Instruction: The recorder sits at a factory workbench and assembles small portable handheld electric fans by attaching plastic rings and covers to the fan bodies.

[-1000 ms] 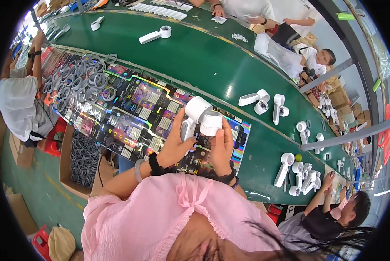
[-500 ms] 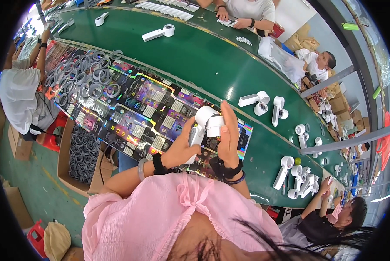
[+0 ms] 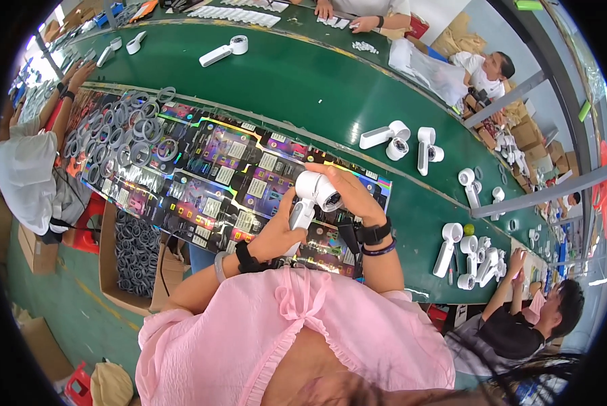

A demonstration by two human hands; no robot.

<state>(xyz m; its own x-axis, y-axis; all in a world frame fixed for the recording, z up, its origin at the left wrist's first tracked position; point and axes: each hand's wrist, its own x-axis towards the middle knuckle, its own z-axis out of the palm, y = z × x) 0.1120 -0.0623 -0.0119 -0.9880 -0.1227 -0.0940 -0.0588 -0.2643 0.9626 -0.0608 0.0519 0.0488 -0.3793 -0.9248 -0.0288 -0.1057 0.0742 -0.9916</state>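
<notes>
In the middle of the view I hold a white handheld fan (image 3: 310, 191) above a sheet of dark printed packaging. My left hand (image 3: 281, 232) is wrapped around its handle, with the thumb along the near side. My right hand (image 3: 355, 194) curves over the round head from the right, its fingers lying on top of it. The head's dark, ribbed end faces down and to the right, beside my right palm. The palm hides part of the head, and the left fingers cover much of the handle.
Grey rings (image 3: 124, 132) lie heaped on the left of the printed sheet (image 3: 202, 183). More fill a cardboard box (image 3: 104, 260) on the floor. White fans (image 3: 447, 250) are spread along the green conveyor belt (image 3: 283, 78). Co-workers (image 3: 29, 172) sit at the left, far side and right.
My right hand has gone from upright beside the fan head to folded over its top. The head has turned, showing its dark, ribbed end. My left hand keeps its hold on the handle.
</notes>
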